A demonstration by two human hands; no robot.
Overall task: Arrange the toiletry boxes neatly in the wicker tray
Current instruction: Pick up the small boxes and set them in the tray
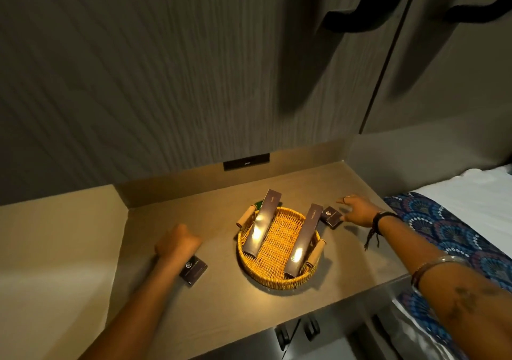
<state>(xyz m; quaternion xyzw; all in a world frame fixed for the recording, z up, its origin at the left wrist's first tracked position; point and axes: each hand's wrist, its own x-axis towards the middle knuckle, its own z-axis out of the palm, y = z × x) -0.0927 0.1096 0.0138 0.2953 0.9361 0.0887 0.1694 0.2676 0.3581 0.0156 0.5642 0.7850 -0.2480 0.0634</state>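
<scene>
A round yellow wicker tray (277,282) with two wooden handles sits mid-counter. Two long dark boxes lean inside it, one on the left (263,222) and one on the right (303,239), both propped on the far rim. A small dark box (331,216) lies on the counter right of the tray; the fingers of my right hand (357,210) touch its right edge, spread apart. Another small dark box (194,269) lies on the counter left of the tray. Just above it rests my left hand (177,242), curled into a fist. A green item (259,204) peeks out behind the tray.
The beige counter (216,312) is walled at the back and left. A black switch plate (246,161) sits on the back wall. A bed with white sheet (471,193) and blue patterned runner (443,229) lies right. Black hooks (297,330) hang below the front edge.
</scene>
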